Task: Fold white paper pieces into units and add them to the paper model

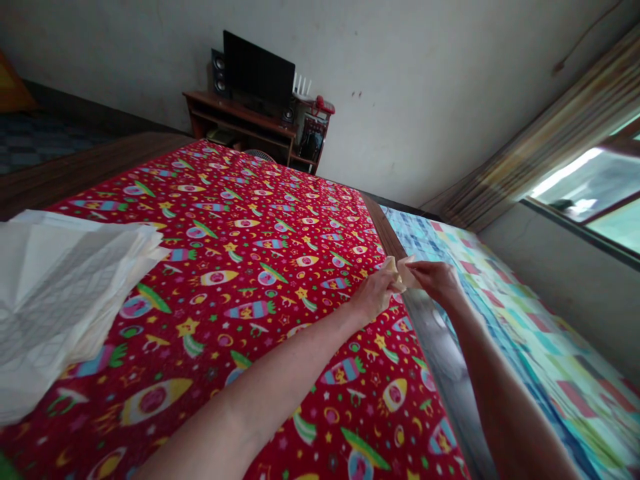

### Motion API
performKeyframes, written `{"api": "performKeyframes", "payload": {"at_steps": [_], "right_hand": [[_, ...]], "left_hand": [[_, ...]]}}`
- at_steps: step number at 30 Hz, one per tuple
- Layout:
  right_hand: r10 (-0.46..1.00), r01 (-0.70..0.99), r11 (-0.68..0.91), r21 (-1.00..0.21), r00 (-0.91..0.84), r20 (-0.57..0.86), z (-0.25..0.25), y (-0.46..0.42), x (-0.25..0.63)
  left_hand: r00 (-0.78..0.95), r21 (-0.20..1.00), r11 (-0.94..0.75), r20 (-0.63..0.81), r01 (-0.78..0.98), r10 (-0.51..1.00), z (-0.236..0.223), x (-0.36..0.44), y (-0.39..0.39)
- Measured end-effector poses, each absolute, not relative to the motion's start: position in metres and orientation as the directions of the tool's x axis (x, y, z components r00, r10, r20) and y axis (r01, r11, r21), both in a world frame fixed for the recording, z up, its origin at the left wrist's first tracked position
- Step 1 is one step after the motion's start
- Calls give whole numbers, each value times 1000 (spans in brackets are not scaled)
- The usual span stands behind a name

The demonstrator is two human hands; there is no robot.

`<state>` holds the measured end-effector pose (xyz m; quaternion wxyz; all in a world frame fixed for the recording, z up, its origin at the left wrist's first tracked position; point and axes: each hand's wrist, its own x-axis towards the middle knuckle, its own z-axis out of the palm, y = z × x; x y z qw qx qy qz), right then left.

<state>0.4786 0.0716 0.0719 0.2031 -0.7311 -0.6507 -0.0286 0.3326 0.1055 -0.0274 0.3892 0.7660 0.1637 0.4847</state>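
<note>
The pale piece [409,275], which looks like paper or thin cloth, is held between the two hands, near the right edge of the red cloth [280,193] with the rocket pattern. The left hand [379,291] is clamped on its left side, with the fingers curled around it. The right hand [436,279] holds the other side, and its fingertips seem pressed together on it in a pinch. Both hands are close to each other, and the piece fills the small gap between them.

As for how far the work is, I judge that it is in the middle for this piece: it is already gripped by both hands, but it does not lie flat and is not yet put down. Its exact form, folded or crumpled, I cannot tell, because it is small and the fingers cover a part. Well apart, on the left of the cloth, lies a pile of pale sheets [47,267], stacked unevenly, with no hand on it. Whether these sheets are finished or are left to handle, I cannot tell.
</note>
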Motion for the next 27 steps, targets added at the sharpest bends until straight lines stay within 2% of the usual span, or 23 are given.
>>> {"api": "performKeyframes", "payload": {"at_steps": [10,19,27], "right_hand": [[945,913,-56,-403,180,275,65,71,483],[953,828,-37,-560,197,229,59,74,494],[965,752,-8,-659,178,190,60,70,485]], "left_hand": [[538,702,-707,630,-86,560,-26,325,105],[559,685,-729,601,8,571,-25,326,103],[564,684,-730,601,5,566,-26,325,104]]}}
